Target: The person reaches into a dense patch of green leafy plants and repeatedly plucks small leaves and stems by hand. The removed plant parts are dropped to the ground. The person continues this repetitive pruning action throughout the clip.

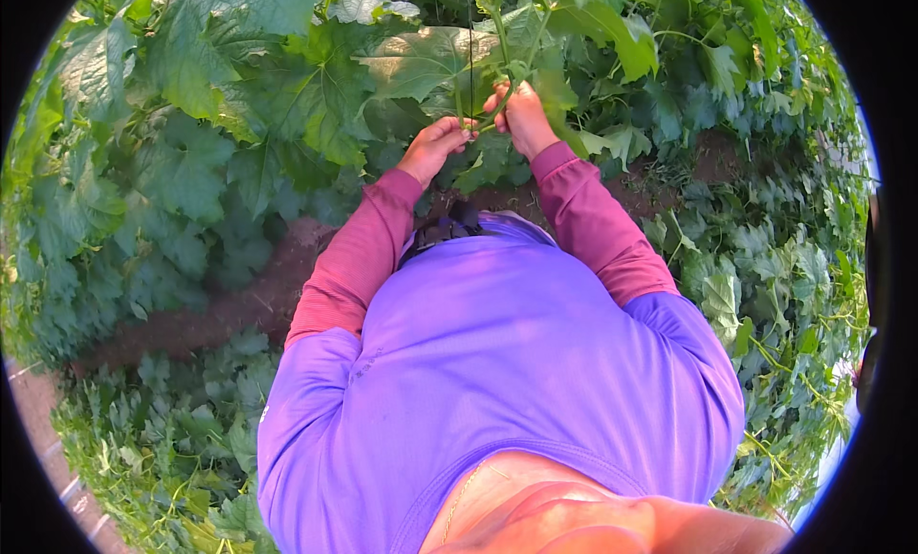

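Observation:
Both my hands are at the top middle of the head view, among the large lobed leaves of a climbing vine plant. My left hand (433, 149) has its fingertips pinched together near a dark vertical string (471, 59) and a thin green stem. Higher and to the right, my right hand (522, 116) is closed around a green vine stem (503, 38) that runs up out of view. A curved piece of stem (504, 104) spans the gap between the hands. A broad leaf (430, 61) with a pale sunlit patch hangs just above my left hand.
Dense foliage (179, 160) rises on the left, with more leafy vines (760, 281) on the right. Brown soil (237, 310) shows as a strip between the plant rows. Behind me at lower left are more plants (186, 439) beside a pale path edge (72, 489).

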The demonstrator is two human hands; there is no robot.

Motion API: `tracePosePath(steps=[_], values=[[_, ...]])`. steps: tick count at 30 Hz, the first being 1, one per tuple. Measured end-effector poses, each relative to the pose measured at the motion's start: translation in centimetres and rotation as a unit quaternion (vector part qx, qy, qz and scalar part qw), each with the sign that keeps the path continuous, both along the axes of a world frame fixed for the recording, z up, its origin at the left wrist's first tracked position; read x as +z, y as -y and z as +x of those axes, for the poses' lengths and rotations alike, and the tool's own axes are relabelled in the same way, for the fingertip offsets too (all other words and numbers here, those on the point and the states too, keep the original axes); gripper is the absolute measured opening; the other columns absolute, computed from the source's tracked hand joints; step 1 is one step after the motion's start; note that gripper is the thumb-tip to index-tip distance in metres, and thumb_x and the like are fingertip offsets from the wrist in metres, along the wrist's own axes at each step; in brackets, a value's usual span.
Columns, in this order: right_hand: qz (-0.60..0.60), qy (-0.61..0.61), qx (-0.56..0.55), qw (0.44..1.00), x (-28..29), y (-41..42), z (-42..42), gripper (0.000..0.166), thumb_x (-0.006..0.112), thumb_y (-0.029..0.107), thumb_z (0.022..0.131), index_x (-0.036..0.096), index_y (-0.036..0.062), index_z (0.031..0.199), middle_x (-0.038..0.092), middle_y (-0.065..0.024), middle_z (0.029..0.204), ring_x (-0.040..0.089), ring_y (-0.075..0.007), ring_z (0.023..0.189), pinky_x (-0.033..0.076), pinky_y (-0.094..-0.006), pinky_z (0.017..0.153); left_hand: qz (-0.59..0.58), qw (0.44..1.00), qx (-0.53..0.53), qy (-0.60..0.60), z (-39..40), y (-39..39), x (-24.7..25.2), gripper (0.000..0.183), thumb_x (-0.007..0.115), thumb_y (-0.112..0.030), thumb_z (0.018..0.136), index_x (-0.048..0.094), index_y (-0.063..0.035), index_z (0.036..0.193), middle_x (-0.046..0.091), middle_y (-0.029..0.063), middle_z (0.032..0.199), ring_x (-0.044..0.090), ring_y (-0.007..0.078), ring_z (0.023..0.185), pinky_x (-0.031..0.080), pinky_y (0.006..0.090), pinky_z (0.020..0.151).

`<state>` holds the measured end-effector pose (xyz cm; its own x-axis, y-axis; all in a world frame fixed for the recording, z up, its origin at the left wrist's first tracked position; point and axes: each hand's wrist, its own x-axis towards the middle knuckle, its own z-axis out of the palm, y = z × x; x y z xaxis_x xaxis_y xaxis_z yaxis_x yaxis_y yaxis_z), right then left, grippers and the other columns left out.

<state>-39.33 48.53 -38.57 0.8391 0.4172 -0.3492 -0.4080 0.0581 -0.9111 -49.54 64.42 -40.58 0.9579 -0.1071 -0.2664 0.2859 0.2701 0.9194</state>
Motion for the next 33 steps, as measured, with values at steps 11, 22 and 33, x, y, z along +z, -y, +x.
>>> tracePosePath(steps=[11,22,33], values=[[-0.070,0.482,0.298,0.821,0.5,0.1,0.2,0.021,0.058,-0.005,0.079,0.060,0.0063,0.097,0.057,-0.0093,0.105,0.055,-0.0283,0.101,0.042,-0.0362,0.091,0.020,0.997,-0.071,-0.005,0.1,-2.5,-0.8,0.028,0.044,-0.020,0.092,0.059,-0.0019,0.108,0.064,0.0082,0.105,0.058,0.0153,0.096,0.043,0.0298,0.088],[0.056,0.162,0.041,0.984,3.6,3.6,-1.2,0.009,0.040,0.006,0.099,0.045,0.0012,0.105,0.058,-0.0104,0.105,0.064,-0.0177,0.088,0.052,-0.0290,0.076,0.106,0.994,0.038,0.016,2.2,-1.9,0.4,0.030,0.052,-0.034,0.095,0.061,-0.0058,0.102,0.064,0.0015,0.095,0.056,0.0087,0.086,0.044,0.0250,0.076],[-0.033,0.110,0.091,0.989,10.1,3.6,0.5,0.048,0.049,0.037,0.096,0.047,0.0001,0.127,0.068,-0.0103,0.085,0.059,-0.0097,0.061,0.046,-0.0213,0.056,0.192,0.978,0.071,0.040,3.8,-0.3,-2.3,0.029,0.051,-0.032,0.096,0.062,-0.0046,0.098,0.064,0.0015,0.093,0.056,0.0085,0.085,0.045,0.0241,0.071]])
